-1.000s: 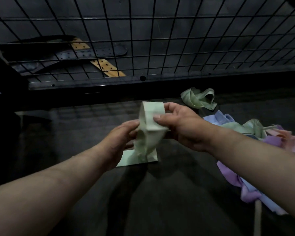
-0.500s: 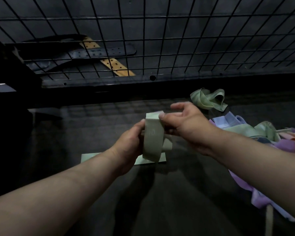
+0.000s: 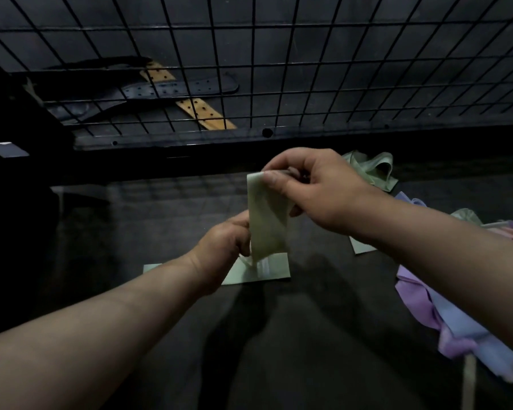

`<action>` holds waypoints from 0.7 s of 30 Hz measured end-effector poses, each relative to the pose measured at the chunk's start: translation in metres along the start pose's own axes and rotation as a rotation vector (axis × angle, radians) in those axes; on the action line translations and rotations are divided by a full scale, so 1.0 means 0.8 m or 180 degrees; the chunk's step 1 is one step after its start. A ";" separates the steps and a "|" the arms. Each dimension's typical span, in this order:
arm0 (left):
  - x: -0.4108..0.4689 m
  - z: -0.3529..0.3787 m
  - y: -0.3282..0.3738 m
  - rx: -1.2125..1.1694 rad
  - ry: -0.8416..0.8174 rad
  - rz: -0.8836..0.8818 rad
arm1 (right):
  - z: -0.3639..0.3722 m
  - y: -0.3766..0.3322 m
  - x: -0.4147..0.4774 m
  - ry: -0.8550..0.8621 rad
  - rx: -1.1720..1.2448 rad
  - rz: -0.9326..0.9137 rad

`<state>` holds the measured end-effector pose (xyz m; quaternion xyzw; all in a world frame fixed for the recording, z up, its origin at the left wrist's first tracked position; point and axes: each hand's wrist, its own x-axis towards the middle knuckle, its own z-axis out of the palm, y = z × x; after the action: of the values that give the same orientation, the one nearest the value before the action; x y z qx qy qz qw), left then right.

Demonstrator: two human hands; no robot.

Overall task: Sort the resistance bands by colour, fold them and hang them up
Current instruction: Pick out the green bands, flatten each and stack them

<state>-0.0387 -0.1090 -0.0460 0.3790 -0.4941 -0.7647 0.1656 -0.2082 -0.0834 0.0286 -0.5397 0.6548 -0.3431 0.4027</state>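
A pale green resistance band (image 3: 267,220) hangs stretched upright between my hands above the dark surface. My right hand (image 3: 317,190) pinches its top end between thumb and fingers. My left hand (image 3: 225,244) grips its lower end. Below them a flat folded green band (image 3: 258,270) lies on the surface, partly hidden by my left forearm. A crumpled green band (image 3: 376,170) lies behind my right hand. At the right edge sits a loose heap of purple, blue, green and pink bands (image 3: 427,306).
A black wire grid panel (image 3: 308,69) stands behind the work surface. Behind it lie dark perforated belts (image 3: 175,88) and a tan perforated strap (image 3: 205,110). Another green band piece (image 3: 362,247) shows under my right forearm. The left side is dark.
My right hand has lifted the band's top end up and to the right, pulling the band longer and straighter. My left hand has slid lower along it.
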 end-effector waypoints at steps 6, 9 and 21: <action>0.002 0.011 0.013 -0.0404 0.0145 -0.0253 | 0.017 0.020 0.020 0.0251 0.0377 0.0143; 0.008 0.010 0.019 -0.0736 0.0485 -0.0405 | 0.032 0.053 0.017 -0.0166 0.0820 0.0928; 0.021 -0.037 0.014 -0.1919 0.1821 -0.0534 | 0.039 0.122 -0.043 -0.1644 0.1441 0.1696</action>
<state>-0.0294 -0.1434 -0.0501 0.5495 -0.1499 -0.7498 0.3367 -0.2189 -0.0327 -0.0660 -0.3181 0.5573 -0.2157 0.7360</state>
